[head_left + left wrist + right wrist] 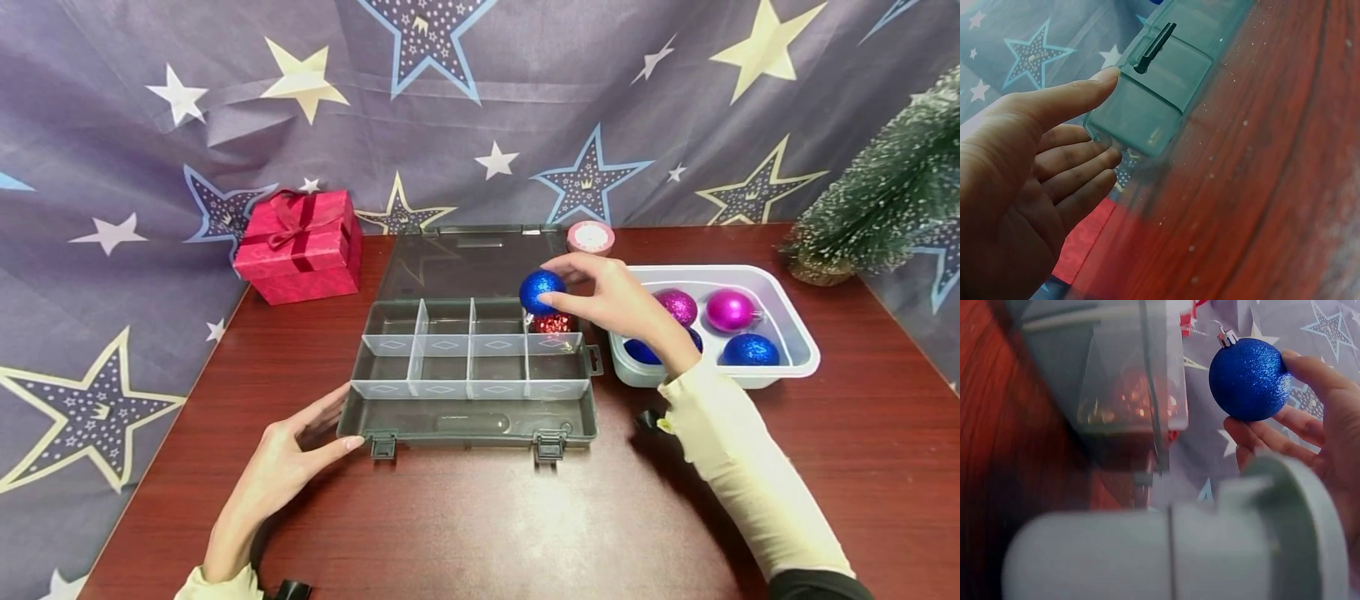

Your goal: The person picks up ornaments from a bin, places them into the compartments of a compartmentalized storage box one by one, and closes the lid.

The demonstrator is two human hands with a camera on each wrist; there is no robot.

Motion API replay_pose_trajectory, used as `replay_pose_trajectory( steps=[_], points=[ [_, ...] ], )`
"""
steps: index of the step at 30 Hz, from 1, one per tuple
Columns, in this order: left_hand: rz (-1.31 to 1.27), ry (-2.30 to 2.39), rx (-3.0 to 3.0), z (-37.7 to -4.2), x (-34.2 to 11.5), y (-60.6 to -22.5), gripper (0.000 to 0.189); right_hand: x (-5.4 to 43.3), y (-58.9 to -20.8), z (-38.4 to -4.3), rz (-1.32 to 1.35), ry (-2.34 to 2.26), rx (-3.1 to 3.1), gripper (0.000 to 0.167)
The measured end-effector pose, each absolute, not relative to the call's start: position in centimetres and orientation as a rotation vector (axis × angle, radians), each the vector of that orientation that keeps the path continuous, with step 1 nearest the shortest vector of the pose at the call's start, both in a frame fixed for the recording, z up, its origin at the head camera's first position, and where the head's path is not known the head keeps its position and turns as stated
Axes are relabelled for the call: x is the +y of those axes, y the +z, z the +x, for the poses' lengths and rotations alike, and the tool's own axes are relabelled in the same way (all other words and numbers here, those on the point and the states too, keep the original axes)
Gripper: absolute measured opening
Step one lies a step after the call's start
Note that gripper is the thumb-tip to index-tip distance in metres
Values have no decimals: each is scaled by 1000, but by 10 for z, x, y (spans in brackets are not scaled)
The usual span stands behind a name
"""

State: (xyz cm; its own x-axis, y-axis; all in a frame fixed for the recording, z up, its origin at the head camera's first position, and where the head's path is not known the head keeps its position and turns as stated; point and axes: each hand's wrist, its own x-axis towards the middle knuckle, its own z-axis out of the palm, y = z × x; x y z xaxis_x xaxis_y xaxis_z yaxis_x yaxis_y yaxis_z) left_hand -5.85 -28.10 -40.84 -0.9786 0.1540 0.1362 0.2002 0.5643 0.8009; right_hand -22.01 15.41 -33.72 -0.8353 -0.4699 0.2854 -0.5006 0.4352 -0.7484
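My right hand (pixel 611 296) pinches a glittery blue bauble (pixel 542 292) between thumb and fingers, above the back right compartment of a grey divided plastic box (pixel 468 433). In the right wrist view the blue bauble (pixel 1250 379) shows its silver cap and a loop of thread. A red glitter bauble (pixel 553 323) sits in that back right compartment, partly hidden beneath the blue one. My left hand (pixel 281 467) touches the box's front left corner, fingers straight along the side and thumb at the front edge. In the left wrist view the left hand (pixel 1041 150) spreads beside the box's end.
Right of the box, a white tub (pixel 806 350) holds several pink and blue baubles, partly hidden by my wrist. The box's lid (pixel 480 267) lies open behind it, near a pink-and-white round roll (pixel 591 238). A red gift box (pixel 300 246) and a frosted little tree (pixel 877 183) stand at the back.
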Motion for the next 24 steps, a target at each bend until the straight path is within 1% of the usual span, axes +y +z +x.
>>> replay_pose_trajectory(
  steps=[5,13,24],
  points=[
    [-312,-1419,-2728,-59,-281,-408,66,143,-338,-223,923,1365,-2659,42],
    [-314,-1424,-2726,-58,-281,-409,66,130,-342,-226,902,1296,-2684,42],
    [-313,-1413,-2732,-58,-281,-409,66,128,-342,-225,895,1300,-2668,36]
  ],
)
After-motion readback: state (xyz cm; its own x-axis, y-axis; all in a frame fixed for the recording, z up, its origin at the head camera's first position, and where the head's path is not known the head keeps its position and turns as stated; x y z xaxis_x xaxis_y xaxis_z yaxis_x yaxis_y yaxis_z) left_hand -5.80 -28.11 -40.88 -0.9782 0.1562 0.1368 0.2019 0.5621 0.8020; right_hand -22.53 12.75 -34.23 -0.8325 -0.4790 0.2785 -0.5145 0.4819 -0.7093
